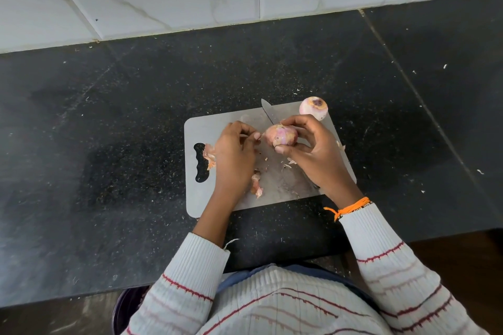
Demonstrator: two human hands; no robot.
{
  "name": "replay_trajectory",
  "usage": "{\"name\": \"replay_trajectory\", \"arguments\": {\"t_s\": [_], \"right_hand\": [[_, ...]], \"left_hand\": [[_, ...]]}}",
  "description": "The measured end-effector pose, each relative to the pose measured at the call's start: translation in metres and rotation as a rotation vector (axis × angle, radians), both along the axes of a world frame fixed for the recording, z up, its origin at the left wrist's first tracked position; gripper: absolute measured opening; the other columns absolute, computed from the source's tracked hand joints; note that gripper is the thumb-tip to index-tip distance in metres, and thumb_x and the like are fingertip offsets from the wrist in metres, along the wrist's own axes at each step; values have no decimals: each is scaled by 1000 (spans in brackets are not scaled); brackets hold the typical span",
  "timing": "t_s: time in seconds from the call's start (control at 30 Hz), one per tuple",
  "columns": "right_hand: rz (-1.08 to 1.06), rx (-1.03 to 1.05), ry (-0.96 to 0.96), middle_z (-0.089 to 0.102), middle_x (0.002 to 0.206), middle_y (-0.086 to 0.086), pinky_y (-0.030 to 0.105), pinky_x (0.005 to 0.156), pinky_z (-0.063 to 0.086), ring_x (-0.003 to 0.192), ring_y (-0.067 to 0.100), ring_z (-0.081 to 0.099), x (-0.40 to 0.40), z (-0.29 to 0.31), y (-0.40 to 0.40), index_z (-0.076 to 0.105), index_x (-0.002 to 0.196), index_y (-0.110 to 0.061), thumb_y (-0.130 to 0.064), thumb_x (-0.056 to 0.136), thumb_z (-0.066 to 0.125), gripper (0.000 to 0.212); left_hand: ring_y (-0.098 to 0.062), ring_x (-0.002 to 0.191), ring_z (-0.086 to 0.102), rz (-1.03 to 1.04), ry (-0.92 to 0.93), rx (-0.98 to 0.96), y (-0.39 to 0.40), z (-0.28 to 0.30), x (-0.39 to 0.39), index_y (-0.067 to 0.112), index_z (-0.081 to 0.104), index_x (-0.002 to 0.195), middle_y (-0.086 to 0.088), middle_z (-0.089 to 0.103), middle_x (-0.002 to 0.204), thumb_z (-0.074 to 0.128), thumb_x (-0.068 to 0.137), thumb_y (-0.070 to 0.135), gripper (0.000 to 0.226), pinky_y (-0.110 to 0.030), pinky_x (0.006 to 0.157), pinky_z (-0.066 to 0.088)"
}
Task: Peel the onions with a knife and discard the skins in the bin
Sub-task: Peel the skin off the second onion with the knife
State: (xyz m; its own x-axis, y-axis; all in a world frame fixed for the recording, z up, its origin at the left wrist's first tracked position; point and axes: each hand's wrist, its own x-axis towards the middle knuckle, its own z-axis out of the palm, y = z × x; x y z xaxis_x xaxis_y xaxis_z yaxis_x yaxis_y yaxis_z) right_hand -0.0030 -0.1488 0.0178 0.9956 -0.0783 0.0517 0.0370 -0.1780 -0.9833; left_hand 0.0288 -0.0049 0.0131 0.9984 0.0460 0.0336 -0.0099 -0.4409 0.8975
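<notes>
Pink half-peeled onion (281,135) gripped in right hand (313,149) above grey cutting board (196,125). Left hand (236,149) pinching loose skin at its end. Knife (268,111) lying on board behind. Advised: peel toward root, gather skins (257,185) for bin.

I'm seeing a pinkish onion (281,135) being held above the board, its skin partly off and pale patches showing. A second onion (313,108), peeled and pale with a dark cut end facing up, is sitting at the board's far right corner. The knife (268,111) is lying flat behind the first onion, tip pointing away. Skins (257,183) are lying scattered on the board.
</notes>
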Motion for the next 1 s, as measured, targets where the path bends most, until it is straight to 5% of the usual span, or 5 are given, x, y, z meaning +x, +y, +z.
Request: {"name": "replay_trajectory", "arguments": {"t_s": [0.13,0.27,0.4,0.8,1.0], "right_hand": [[-21,61,12,64,108,0,18,80,52,101,5,63,0,2,-4,57,108,-12,-1,73,74,40],[-72,81,-3,67,106,-1,25,83,54,100,11,65,-2,2,-5,63,109,-15,-13,80,71,30],[-68,157,30,68,109,2,28,81,56,100,13,66,-3,1,-5,61,116,-16,-17,87,61,29],[-62,197,79,69,108,6,24,76,56,98,15,67,-3,0,-1,63,115,-15,-15,87,62,28],[-60,172,78,68,107,7,19,71,54,97,15,67,-2,-1,-1,63,115,-13,-14,86,64,30]], "left_hand": [[6,81,61,-74,11,-79,1,5,-4,12,63,96,0,67,96,48,84,-14,32,-6,69,45],[-13,90,67,-111,23,-270,-4,12,-7,11,69,98,-3,70,98,53,88,-2,23,-28,79,56],[-8,86,69,-142,64,-369,-7,15,-11,15,69,101,2,70,101,64,85,7,18,-29,78,57],[14,71,61,-114,-129,-23,-7,18,-12,13,72,94,14,64,83,74,74,14,20,-12,70,53],[-2,75,65,-141,-182,51,-5,20,-11,12,74,90,3,71,84,76,72,18,19,-14,69,53]]}}
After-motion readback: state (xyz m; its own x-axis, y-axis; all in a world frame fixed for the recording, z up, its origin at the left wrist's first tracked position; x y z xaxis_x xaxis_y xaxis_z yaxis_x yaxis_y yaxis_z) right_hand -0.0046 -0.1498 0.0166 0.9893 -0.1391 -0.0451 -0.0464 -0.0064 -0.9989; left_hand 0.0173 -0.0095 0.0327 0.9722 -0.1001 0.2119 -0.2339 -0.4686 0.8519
